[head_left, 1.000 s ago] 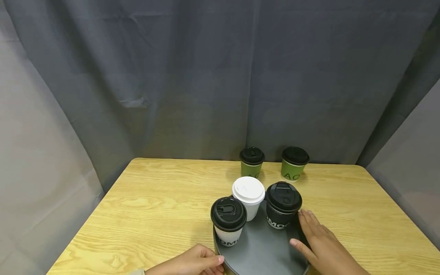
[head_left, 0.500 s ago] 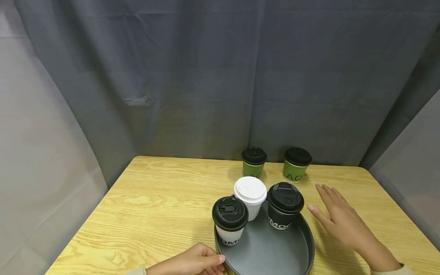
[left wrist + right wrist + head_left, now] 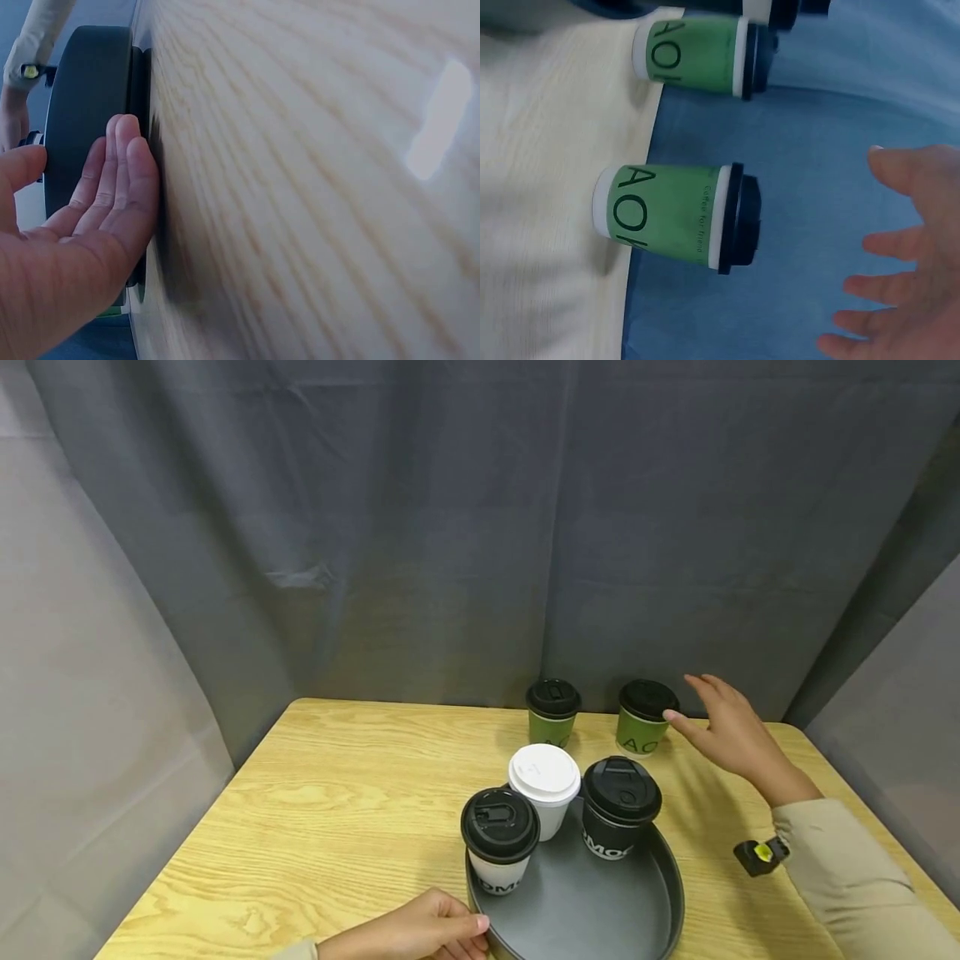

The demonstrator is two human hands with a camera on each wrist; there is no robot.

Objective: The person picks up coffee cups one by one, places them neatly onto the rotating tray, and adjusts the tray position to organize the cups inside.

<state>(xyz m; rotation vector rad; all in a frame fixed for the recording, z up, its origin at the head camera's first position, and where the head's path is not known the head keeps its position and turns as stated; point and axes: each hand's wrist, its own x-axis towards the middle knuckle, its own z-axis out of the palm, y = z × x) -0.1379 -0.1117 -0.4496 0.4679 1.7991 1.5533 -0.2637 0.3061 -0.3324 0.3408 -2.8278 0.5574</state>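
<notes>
My left hand point(image 3: 423, 931) holds the near left side of a round dark grey tray point(image 3: 600, 918), its thumb at the rim and its fingers along the outer wall point(image 3: 86, 97). Three lidded paper cups stand in the tray: a white cup with a black lid point(image 3: 500, 843), an all-white cup point(image 3: 545, 789) and a black cup point(image 3: 618, 810). My right hand point(image 3: 731, 727) is open, fingers spread, just right of a green cup with a black lid point(image 3: 641, 727). In the right wrist view a gap shows between that hand point(image 3: 907, 277) and the green cup point(image 3: 671, 214).
A second green cup with a black lid point(image 3: 552, 714) stands left of the first, near the back edge of the wooden table point(image 3: 337, 793). Behind the table hangs a grey curtain point(image 3: 420, 543). A small black device point(image 3: 761, 856) sits at my right wrist.
My right hand has left the tray's right side and moved away from me, up beside the right green cup. The left hand and the cups have stayed in place.
</notes>
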